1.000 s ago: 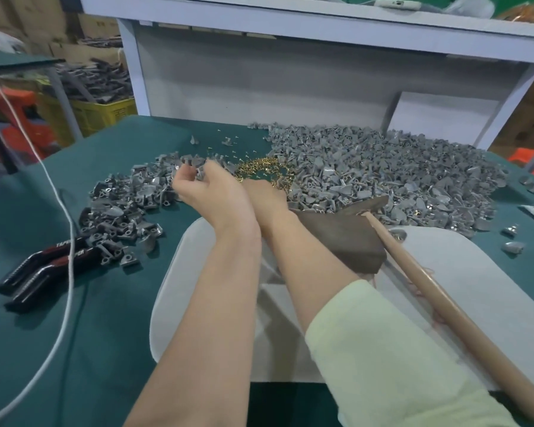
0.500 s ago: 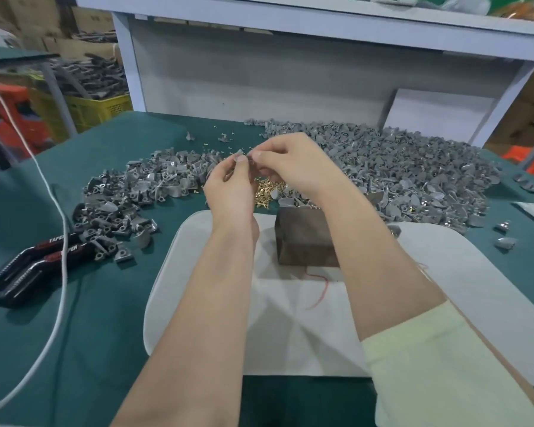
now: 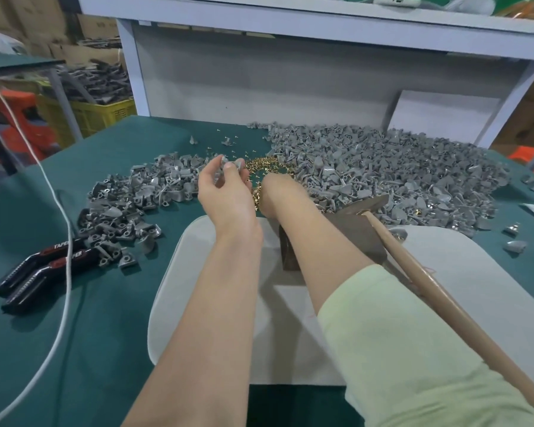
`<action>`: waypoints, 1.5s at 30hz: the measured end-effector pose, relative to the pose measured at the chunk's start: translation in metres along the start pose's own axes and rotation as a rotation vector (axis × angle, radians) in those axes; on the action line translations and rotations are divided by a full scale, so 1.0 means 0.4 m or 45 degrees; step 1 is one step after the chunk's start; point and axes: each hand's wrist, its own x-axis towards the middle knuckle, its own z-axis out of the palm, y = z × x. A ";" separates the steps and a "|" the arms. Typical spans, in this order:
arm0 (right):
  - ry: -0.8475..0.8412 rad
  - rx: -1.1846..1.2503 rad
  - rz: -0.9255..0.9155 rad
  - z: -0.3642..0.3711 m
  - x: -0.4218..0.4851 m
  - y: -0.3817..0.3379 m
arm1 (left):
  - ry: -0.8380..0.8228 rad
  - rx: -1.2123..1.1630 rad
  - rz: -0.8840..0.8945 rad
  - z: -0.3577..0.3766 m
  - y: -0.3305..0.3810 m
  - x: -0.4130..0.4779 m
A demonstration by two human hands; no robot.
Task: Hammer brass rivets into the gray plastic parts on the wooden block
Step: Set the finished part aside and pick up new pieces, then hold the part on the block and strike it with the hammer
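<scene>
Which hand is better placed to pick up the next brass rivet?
Right. The right hand is down at the brass rivets, though its fingers are hidden from view. The left hand is raised beside the pile and is busy pinching a gray part.

Gray plastic parts [image 3: 383, 177] lie in a big heap at the back of the surface [image 3: 105, 318]. Shiny brass rivets [image 3: 267, 167] sit in a little pile beside it. The dark wooden block [image 3: 358, 238] stands in front, with the hammer [image 3: 429, 282] leaning on it. The left hand [image 3: 225, 195] pinches one gray part [image 3: 238, 164].
</scene>
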 end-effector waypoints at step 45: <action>0.479 1.102 -0.171 -0.069 -0.229 0.277 | -0.985 1.636 0.566 0.028 -0.035 -0.117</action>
